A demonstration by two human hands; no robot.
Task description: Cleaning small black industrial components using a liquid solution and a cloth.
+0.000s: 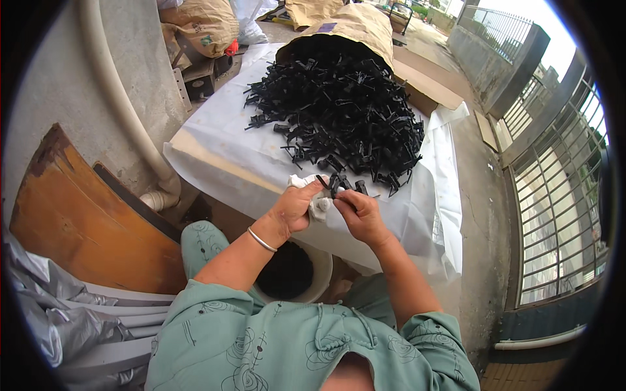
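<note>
A big heap of small black plastic parts [339, 111] spills from the mouth of a brown paper sack [368, 29] onto a table covered with white sheeting [215, 133]. At the near table edge, my left hand [295, 207] is closed on a black plastic part [336, 184]. A crumpled white cloth [319, 207] lies against this hand; whether the fingers grip it I cannot tell. My right hand [362, 215] pinches the same black part from the other side. A small white spot shows at its fingertips, too small to name. Loose black parts lie just beyond both hands.
Below the table edge, between my knees, stands a pale bucket [324, 277] with black contents. A cardboard box [427, 81] sits at the heap's right. Left are an orange-brown board [91, 221], a wall pipe [120, 98] and silvery sheeting [59, 313]. A barred gate [557, 195] stands right.
</note>
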